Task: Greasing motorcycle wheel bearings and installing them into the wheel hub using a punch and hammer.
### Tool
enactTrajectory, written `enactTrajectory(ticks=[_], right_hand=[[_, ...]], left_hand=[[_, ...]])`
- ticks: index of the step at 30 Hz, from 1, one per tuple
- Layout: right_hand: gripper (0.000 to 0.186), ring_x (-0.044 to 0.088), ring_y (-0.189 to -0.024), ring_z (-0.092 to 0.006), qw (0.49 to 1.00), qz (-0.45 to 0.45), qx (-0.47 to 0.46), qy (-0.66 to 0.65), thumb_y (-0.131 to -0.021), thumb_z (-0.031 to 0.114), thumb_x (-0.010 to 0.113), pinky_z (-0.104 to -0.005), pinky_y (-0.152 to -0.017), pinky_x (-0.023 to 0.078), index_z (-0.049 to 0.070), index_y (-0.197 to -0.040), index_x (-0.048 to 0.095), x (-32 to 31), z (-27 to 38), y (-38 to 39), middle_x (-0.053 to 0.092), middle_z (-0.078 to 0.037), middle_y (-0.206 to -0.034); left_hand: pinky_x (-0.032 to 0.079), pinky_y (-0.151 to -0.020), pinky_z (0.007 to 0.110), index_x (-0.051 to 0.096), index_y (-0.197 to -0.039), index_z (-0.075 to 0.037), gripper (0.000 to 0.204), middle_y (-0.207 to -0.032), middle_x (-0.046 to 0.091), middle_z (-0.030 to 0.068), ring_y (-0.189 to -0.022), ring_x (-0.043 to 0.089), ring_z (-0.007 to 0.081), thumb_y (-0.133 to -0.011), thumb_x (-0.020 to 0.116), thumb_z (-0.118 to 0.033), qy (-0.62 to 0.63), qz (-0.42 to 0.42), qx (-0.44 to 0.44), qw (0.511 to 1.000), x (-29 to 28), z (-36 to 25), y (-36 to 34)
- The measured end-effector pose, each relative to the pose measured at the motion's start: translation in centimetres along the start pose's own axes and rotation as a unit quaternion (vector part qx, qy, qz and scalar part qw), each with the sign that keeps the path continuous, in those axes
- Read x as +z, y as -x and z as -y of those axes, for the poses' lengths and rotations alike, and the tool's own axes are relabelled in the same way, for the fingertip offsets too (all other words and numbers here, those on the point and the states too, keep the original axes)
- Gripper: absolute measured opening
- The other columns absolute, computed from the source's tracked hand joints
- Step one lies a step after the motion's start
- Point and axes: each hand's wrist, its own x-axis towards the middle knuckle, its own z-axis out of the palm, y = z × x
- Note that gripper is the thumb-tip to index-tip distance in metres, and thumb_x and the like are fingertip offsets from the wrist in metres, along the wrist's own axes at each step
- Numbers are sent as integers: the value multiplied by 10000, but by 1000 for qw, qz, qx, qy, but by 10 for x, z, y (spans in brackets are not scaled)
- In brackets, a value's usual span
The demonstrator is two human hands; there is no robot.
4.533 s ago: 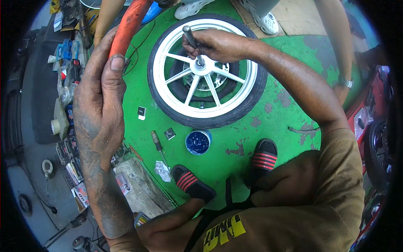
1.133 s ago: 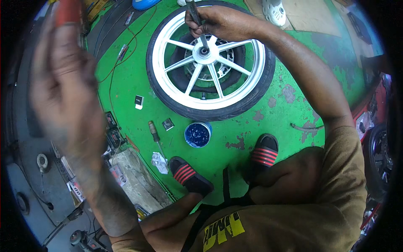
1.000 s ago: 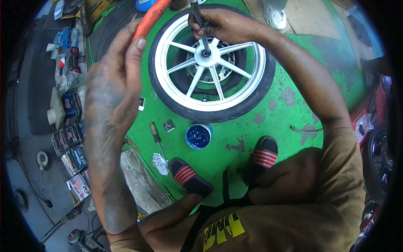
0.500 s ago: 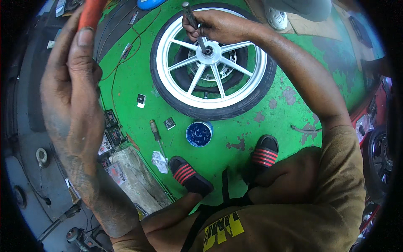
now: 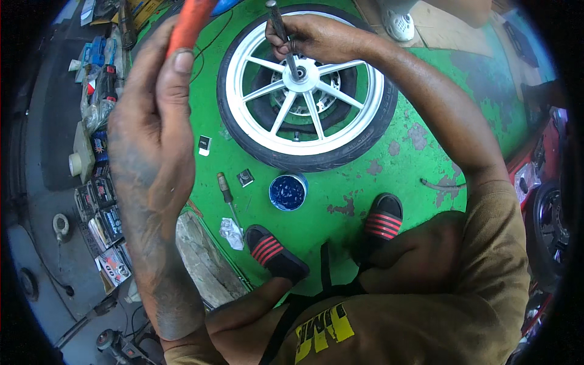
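Note:
My left hand [image 5: 152, 134], large in the left of the view, is closed on an orange handle [image 5: 190, 24]; the tool's head is out of view beyond the top edge. My right hand [image 5: 304, 36] grips an upright steel rod [image 5: 275, 18] above a white spoked wheel [image 5: 286, 111] with a black tyre [image 5: 365, 146]. The rod's lower end stands at the central hub [image 5: 308, 83], next to its bore; exact contact is hard to tell. The wheel lies flat on the green floor [image 5: 413, 182], with a disc visible beneath its spokes.
A tub of blue paste [image 5: 287, 192], a screwdriver [image 5: 225, 188], crumpled white paper [image 5: 231, 233] and small packets [image 5: 245, 177] lie below the wheel. Packaged parts and tools [image 5: 100, 201] line the left. Another person's white clog [image 5: 398, 24] is at top right; another wheel [image 5: 544, 231] stands right.
My left hand and orange handle moved back and forth, most recently rightward from half a second ago. My right hand still holds the rod. The other person's arms, seen earlier, have mostly left the view.

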Motion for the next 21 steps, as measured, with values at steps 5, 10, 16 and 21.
enactTrajectory(ticks=[5, 10, 16, 21], right_hand=[[42, 625, -869, -178, 1000, 10, -20, 1, -940, 37, 541, -383, -860, 469, 64, -961, 518, -1, 1, 2, 596, -49, -833], [21, 602, -826, -177, 999, -10, -29, 9, -952, 51, 536, -397, -831, 453, 63, -961, 521, -1, 0, 3, 593, -47, -826], [22, 588, -808, -176, 999, 18, -27, 18, -955, 50, 530, -398, -822, 447, 71, -958, 523, -1, -2, 4, 583, -40, -823], [128, 633, -947, -154, 998, 46, -11, 41, -914, -60, 502, -390, -910, 491, 51, -966, 466, -2, -1, 6, 578, -65, -893]], left_hand=[[441, -666, 232, 518, -1430, -103, 498, -1055, 641, 69, -756, 532, 68, -1045, 471, -416, 43, -35, 43, 998, -12, 6, -1], [387, -554, 195, 488, -1437, -58, 519, -835, 562, -12, -644, 469, 21, -1047, 478, -399, 104, 5, -1, 995, -40, 4, -14], [295, -460, 183, 478, -1442, -52, 510, -666, 409, -71, -547, 374, -4, -1051, 481, -379, 12, -20, 23, 999, -39, 4, -1], [290, -470, 188, 474, -1446, -53, 503, -658, 417, -64, -547, 370, 2, -1055, 474, -370, 42, -35, 29, 998, -37, -2, -16]])
